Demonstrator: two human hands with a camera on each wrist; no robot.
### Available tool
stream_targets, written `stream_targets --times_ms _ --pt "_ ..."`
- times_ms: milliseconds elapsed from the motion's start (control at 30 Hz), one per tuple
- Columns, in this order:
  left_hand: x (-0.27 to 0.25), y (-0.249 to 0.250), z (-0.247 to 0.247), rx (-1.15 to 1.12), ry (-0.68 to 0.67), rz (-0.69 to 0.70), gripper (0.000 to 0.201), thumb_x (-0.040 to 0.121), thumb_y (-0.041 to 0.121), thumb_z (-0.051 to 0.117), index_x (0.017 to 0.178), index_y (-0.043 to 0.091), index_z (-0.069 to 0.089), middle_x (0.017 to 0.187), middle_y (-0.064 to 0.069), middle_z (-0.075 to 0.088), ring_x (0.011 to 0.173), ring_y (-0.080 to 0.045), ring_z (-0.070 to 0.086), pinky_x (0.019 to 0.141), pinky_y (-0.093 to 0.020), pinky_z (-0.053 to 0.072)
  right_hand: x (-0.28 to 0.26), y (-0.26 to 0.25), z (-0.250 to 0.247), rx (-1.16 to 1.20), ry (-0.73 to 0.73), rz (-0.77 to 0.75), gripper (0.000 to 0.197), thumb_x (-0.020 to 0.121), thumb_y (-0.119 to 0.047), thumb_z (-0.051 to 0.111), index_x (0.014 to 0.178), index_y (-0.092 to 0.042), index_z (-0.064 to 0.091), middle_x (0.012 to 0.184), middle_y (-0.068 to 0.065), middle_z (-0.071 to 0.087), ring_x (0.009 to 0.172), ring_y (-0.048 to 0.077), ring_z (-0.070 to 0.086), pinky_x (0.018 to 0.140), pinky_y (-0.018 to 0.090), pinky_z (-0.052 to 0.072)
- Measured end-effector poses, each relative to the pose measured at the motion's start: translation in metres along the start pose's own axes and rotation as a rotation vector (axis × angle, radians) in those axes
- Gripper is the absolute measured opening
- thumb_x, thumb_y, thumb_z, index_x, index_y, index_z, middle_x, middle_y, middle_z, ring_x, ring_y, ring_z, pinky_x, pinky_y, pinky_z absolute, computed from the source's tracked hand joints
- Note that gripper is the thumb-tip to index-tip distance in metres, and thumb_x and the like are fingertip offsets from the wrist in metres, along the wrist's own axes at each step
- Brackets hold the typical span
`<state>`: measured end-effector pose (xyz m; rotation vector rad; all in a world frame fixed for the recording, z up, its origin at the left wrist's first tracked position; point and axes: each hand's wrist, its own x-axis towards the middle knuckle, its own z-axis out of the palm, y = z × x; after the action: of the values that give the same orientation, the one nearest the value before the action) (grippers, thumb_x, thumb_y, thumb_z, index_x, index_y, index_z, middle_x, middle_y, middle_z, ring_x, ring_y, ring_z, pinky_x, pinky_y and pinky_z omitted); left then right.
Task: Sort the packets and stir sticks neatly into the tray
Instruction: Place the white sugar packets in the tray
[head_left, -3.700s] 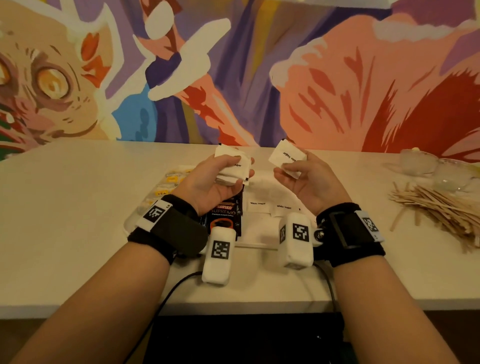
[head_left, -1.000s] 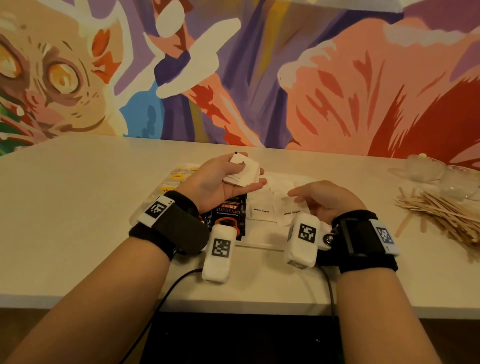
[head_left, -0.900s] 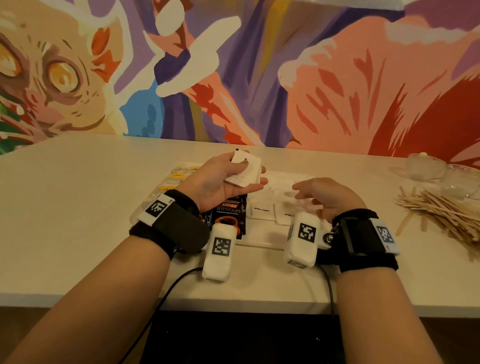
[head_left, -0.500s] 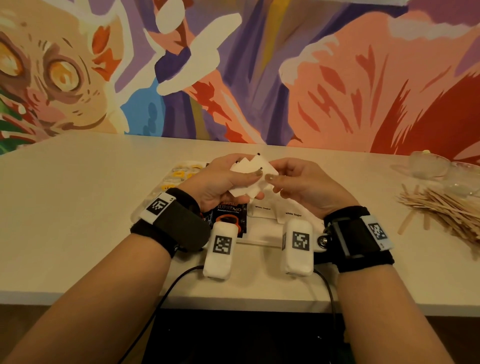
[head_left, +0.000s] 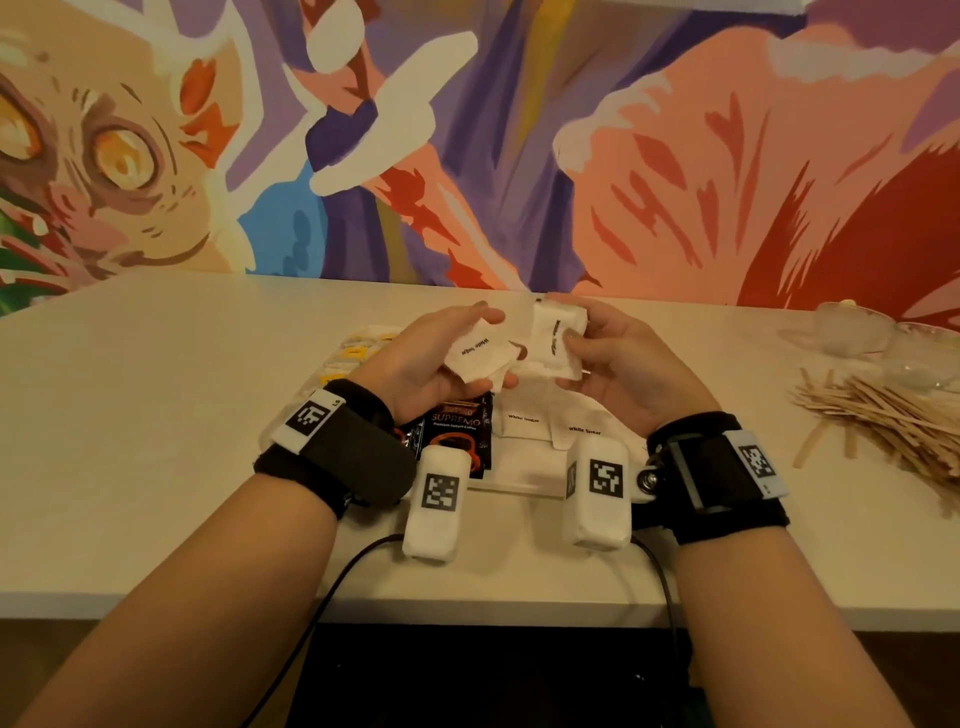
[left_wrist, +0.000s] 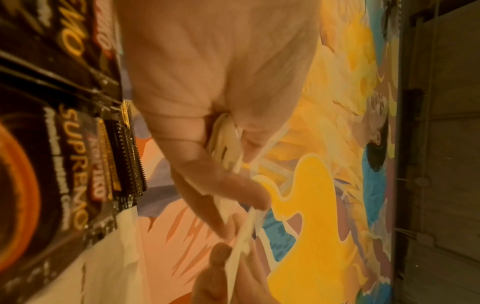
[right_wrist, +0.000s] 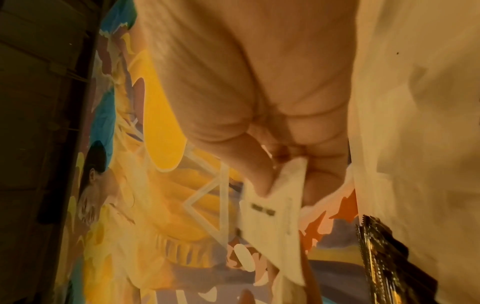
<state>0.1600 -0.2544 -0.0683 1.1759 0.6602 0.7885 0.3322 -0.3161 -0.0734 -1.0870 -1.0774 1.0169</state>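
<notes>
My left hand holds a small stack of white sugar packets above the tray. My right hand pinches another white sugar packet upright just beside that stack; the packet shows between thumb and fingers in the right wrist view. The stack's edges show under my left thumb in the left wrist view. In the tray lie black coffee sachets, white sugar packets and yellow packets. A pile of wooden stir sticks lies on the table to the right.
Two clear plastic cups stand at the far right behind the sticks. The cream table runs to a painted mural wall. A black cable hangs over the table's near edge between my wrists.
My right hand picked a sugar packet up from the tray and brought it up to the stack in my left hand. The left hand stayed raised with its stack.
</notes>
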Motion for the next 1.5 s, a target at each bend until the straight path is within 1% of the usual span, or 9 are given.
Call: stream_targets --times_ms 167,333,467,600,767,867,1000,1333,1500 --pt "0.003 0.004 -0.009 -0.234 0.043 0.050 0.033 0.094 0.002 0.034 0.124 0.008 0.047 0.110 -0.028 0.062 0.068 -0.029 0.070 0.045 -0.019 0.052 0.006 0.007 -0.003 -0.202 0.036 0.145 0.037 0.080 0.013 0.060 0.112 -0.005 0.061 0.075 0.004 0.063 0.073 0.016 0.065 0.077 0.032 0.055" --pt "0.008 0.001 -0.009 -0.224 0.010 0.058 0.037 0.095 -0.006 0.035 0.128 0.009 0.043 0.132 -0.030 0.047 0.088 -0.041 0.068 0.059 -0.028 0.059 0.007 0.010 0.001 -0.324 -0.031 0.259 0.027 0.074 0.013 0.065 0.091 -0.009 0.065 0.072 0.006 0.070 0.071 0.017 0.068 0.072 0.029 0.057" --pt "0.007 0.000 -0.007 -0.144 -0.009 0.064 0.027 0.094 -0.007 0.043 0.112 0.011 0.051 0.129 -0.026 0.051 0.093 -0.041 0.066 0.060 -0.031 0.059 0.009 0.012 0.001 -0.356 0.021 0.150 0.033 0.077 0.007 0.066 0.108 -0.004 0.062 0.093 0.009 0.069 0.085 0.015 0.064 0.079 0.022 0.049" --pt "0.004 -0.001 -0.004 -0.021 0.004 0.091 0.024 0.091 -0.003 0.052 0.103 0.017 0.058 0.113 -0.010 0.060 0.097 -0.029 0.065 0.055 -0.028 0.059 0.009 0.009 0.001 -0.250 0.095 0.042 0.019 0.087 -0.006 0.061 0.106 -0.005 0.064 0.092 0.006 0.069 0.088 0.017 0.063 0.084 0.025 0.049" --pt "0.004 -0.004 -0.003 0.115 -0.007 0.092 0.023 0.087 0.006 0.063 0.103 0.022 0.058 0.116 -0.010 0.063 0.098 -0.026 0.066 0.050 -0.021 0.056 0.003 0.003 0.005 -0.098 -0.069 -0.007 0.025 0.077 -0.030 0.062 0.094 -0.012 0.067 0.079 0.001 0.071 0.066 0.012 0.064 0.063 0.022 0.050" --pt "0.004 -0.008 0.000 0.205 -0.028 0.126 0.029 0.084 0.011 0.068 0.109 0.022 0.057 0.109 -0.005 0.065 0.086 -0.014 0.064 0.048 -0.018 0.052 0.005 0.005 0.008 -0.081 -0.058 -0.049 0.004 0.084 -0.011 0.062 0.084 -0.010 0.065 0.069 -0.001 0.068 0.058 0.008 0.059 0.055 0.018 0.048" --pt "0.006 -0.009 0.005 0.150 -0.062 0.116 0.015 0.091 0.018 0.059 0.106 0.022 0.058 0.103 -0.004 0.065 0.085 -0.013 0.064 0.051 -0.020 0.054 0.012 0.007 0.008 0.027 0.025 -0.053 0.011 0.084 0.001 0.061 0.076 -0.006 0.063 0.064 0.003 0.067 0.053 0.010 0.057 0.046 0.018 0.045" --pt "0.015 -0.004 0.005 0.007 -0.050 0.143 0.021 0.098 0.007 0.044 0.111 0.018 0.057 0.104 -0.005 0.064 0.089 -0.013 0.063 0.058 -0.022 0.056 0.023 0.009 0.006 0.227 0.119 -0.073 0.009 0.085 -0.001 0.060 0.081 -0.007 0.064 0.073 0.007 0.066 0.056 0.011 0.058 0.048 0.019 0.044" --pt "0.009 0.009 0.004 0.078 -0.008 0.147 0.026 0.097 0.003 0.041 0.102 0.022 0.059 0.107 -0.008 0.061 0.090 -0.016 0.060 0.057 -0.024 0.055 0.018 -0.007 -0.002 0.223 0.167 -0.110 0.011 0.087 -0.001 0.059 0.081 -0.010 0.061 0.063 0.000 0.067 0.053 0.008 0.059 0.046 0.018 0.045"
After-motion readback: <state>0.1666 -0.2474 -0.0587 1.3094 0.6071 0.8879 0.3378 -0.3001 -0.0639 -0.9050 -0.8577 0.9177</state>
